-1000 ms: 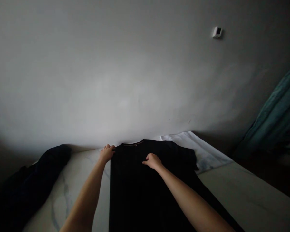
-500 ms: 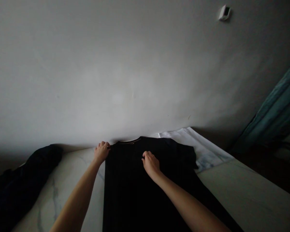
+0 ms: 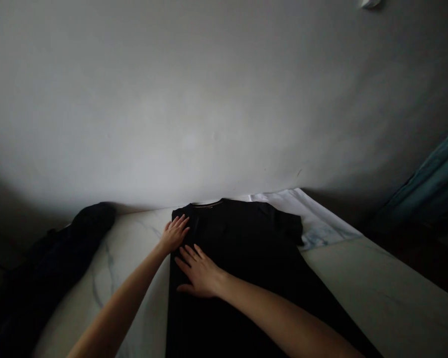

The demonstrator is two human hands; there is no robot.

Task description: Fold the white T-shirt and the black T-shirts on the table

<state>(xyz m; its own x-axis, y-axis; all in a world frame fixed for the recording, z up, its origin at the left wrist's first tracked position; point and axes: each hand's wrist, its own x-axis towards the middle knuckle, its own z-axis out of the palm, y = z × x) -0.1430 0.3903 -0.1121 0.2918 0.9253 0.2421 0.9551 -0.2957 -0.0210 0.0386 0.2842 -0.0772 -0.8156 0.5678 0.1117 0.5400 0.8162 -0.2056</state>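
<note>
A black T-shirt [image 3: 246,243] lies spread on a marble-patterned table, its neckline by the wall and one short sleeve out to the right. Its left edge runs straight, with no sleeve sticking out there. My left hand [image 3: 174,234] rests near the upper left edge of the shirt, fingers stretched out over the cloth. Just below and to the right, my right hand [image 3: 199,273] lies flat on the shirt with its fingers spread. Neither hand grips anything. The shirt's lower part runs out of view, partly behind my right forearm.
White cloth [image 3: 313,219] lies under and beyond the right sleeve. A dark heap of clothing [image 3: 67,258] sits at the table's left. The grey wall [image 3: 209,99] rises behind the marble-patterned table [image 3: 388,288]. A teal curtain [image 3: 425,174] hangs at the right.
My left hand has opened and moved from the shirt's shoulder corner onto the cloth. The right hand has moved left and down, its curled fingers now spread flat. The view has shifted slightly.
</note>
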